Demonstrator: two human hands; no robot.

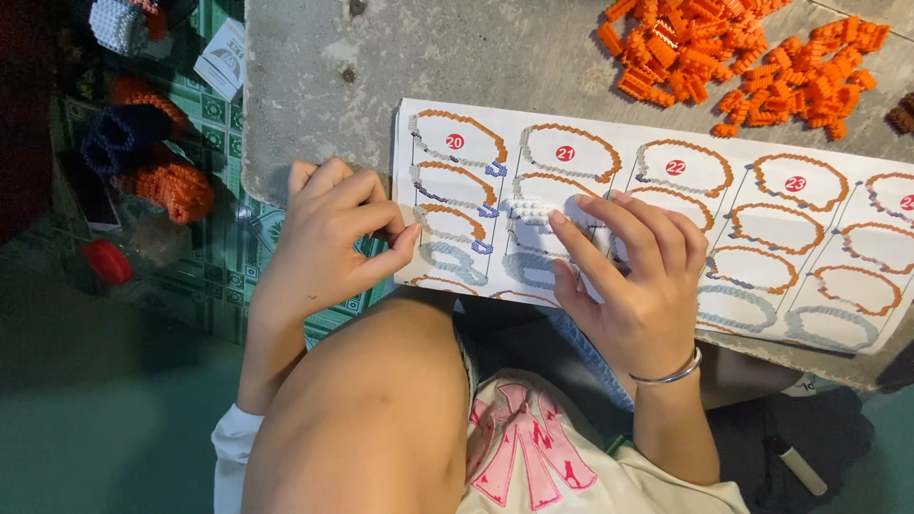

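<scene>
A white instruction sheet (666,133) with drawings of orange and grey brick rings lies on a grey stone slab. My right hand (633,271) rests on the sheet's near edge, fingers pinching a small white brick piece (533,209). My left hand (328,243) hovers at the sheet's left edge with thumb and fingertips pressed together; whether something tiny sits between them I cannot tell. A silver bangle (671,373) circles my right wrist.
A heap of small orange bricks (733,52) lies at the slab's far right. Left of the slab (314,76), a green patterned floor holds orange and dark blue knitted items (143,143) and a red lid (107,262). My bare knee (371,419) is below.
</scene>
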